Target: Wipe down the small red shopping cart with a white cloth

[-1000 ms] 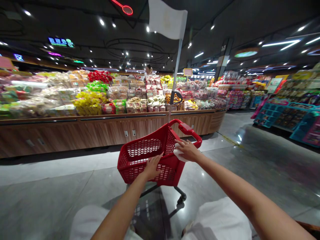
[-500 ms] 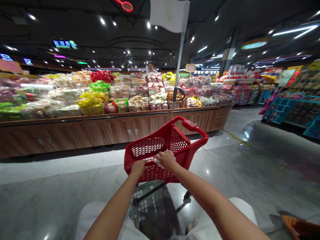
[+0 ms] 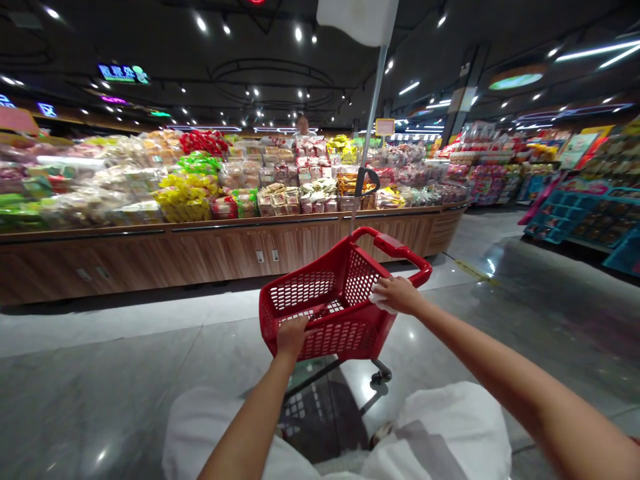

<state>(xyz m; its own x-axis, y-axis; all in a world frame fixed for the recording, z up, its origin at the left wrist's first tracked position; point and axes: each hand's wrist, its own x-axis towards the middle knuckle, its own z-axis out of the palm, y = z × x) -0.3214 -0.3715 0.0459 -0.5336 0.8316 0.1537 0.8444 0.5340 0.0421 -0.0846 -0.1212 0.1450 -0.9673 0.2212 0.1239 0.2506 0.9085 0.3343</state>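
Observation:
A red shopping cart [image 3: 345, 340] with perforated basket walls stands in front of my knees, its handle at the upper right. My left hand [image 3: 293, 335] grips the near rim of the basket toward its front end. Farther right along the same rim, close to the handle, my right hand [image 3: 397, 295] presses a white cloth [image 3: 384, 307] against the red plastic. Most of the cloth is hidden under the fingers. A pole [image 3: 374, 100] carrying a white flag [image 3: 357, 20] rises from the cart's far side, with a dark clip on it.
Behind the cart runs a long wood-panelled display counter [image 3: 225, 250] heaped with packaged goods. A person [image 3: 303, 125] is beyond it. Blue racks [image 3: 565, 207] stand at the right. Shiny grey floor [image 3: 125, 373] surrounds the cart.
My right hand has slid the white cloth rightward along the rim toward the handle. My left hand still holds the rim. The cart appears slightly farther right in view.

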